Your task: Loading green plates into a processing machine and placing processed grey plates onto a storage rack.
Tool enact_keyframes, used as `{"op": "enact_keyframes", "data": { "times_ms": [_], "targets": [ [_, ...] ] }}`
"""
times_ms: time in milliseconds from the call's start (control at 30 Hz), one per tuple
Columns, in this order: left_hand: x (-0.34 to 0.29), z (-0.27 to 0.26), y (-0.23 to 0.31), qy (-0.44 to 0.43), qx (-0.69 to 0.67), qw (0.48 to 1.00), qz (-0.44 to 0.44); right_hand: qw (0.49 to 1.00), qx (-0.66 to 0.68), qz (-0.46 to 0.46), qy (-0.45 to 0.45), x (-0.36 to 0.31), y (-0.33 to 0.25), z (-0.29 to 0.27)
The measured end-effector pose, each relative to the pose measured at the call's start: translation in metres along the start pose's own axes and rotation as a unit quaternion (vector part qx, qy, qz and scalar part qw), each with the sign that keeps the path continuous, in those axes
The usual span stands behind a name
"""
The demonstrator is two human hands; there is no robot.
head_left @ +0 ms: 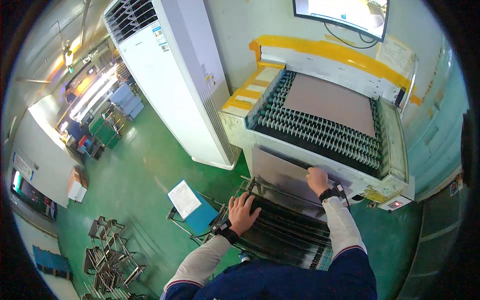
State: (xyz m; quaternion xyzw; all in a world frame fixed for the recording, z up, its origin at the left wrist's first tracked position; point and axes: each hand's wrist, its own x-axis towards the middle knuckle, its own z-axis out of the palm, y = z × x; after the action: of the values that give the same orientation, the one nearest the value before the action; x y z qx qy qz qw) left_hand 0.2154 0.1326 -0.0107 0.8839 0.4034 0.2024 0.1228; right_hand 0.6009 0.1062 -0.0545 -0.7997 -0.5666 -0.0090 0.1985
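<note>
My right hand (317,181) is closed at the upper edge of a thin, shiny grey-brown panel (280,172), which stands tilted in front of the machine. My left hand (242,214) has its fingers spread over the near left end of a rack (287,227) holding several dark panels on edge. Beyond both hands, a similar flat panel (330,102) lies on the rollers (315,127) of a conveyor machine. Black bands with small boxes are around both my wrists.
A blue board with white paper (185,199) rests on a metal cart to the left. A tall white air conditioner (170,75) stands beside the machine. Empty metal racks (107,252) are on the green floor at lower left. A screen (345,15) hangs above the machine.
</note>
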Motion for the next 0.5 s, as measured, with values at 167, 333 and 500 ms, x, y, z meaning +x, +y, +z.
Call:
{"op": "enact_keyframes", "data": {
  "times_ms": [167, 333, 500],
  "targets": [
    [0.001, 0.001, -0.001, 0.013, 0.005, 1.000, 0.007, 0.999, 0.025, 0.006, 0.027, 0.008, -0.002, -0.010],
    [0.002, 0.001, 0.000, 0.008, -0.003, 1.000, 0.002, 0.997, 0.018, -0.013, 0.076, -0.009, -0.014, -0.015],
    [0.003, 0.001, 0.000, 0.007, 0.004, 1.000, 0.007, 0.997, -0.009, -0.028, 0.070, -0.029, -0.025, -0.021]
  ]
}}
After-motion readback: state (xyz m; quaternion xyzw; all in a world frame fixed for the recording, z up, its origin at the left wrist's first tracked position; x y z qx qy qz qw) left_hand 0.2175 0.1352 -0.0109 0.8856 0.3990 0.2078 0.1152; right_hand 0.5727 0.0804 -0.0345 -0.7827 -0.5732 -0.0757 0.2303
